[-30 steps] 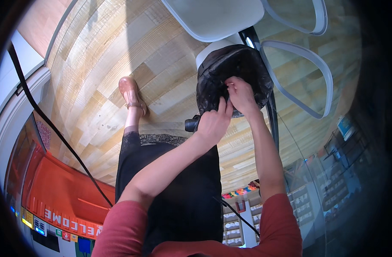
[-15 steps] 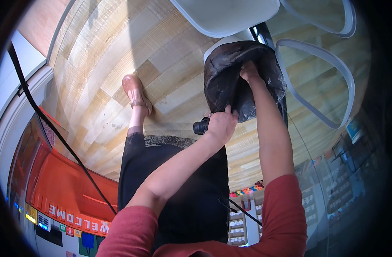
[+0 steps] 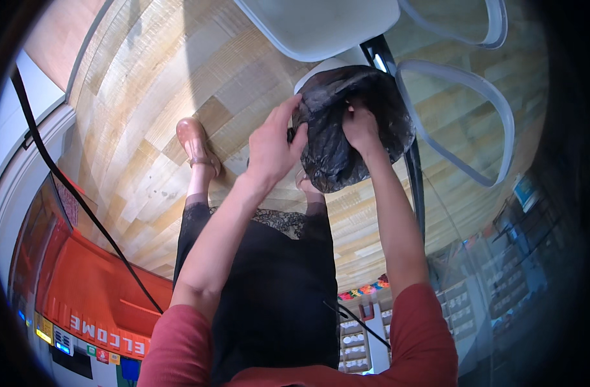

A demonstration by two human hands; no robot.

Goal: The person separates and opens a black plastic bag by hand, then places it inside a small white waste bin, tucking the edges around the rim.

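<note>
A black plastic bag (image 3: 327, 151) hangs with its mouth gaping toward me, in front of the white chair. My right hand (image 3: 361, 129) is inside the mouth, its fingers curled against the plastic; the fingertips are partly hidden. Beside the bag's left edge is my left hand (image 3: 272, 145), its index finger and thumb parted and touching the plastic. A small black bundle (image 3: 290, 134) shows between that thumb and the fingers, and a dark bit peeks out behind the palm; most of it is hidden.
A white chair seat (image 3: 321, 29) stands ahead, with a black leg (image 3: 416, 187) right of the bag. White looped armrests (image 3: 501, 116) lie farther right, near glass. My brown shoe (image 3: 192, 135) rests on the wooden floor. A black cord (image 3: 82, 193) crosses the left side, near a red panel (image 3: 95, 277).
My left hand has moved up and left from the bag's lower rim to its left edge, spreading its index finger and thumb. The right hand has drawn slightly back, still in the bag.
</note>
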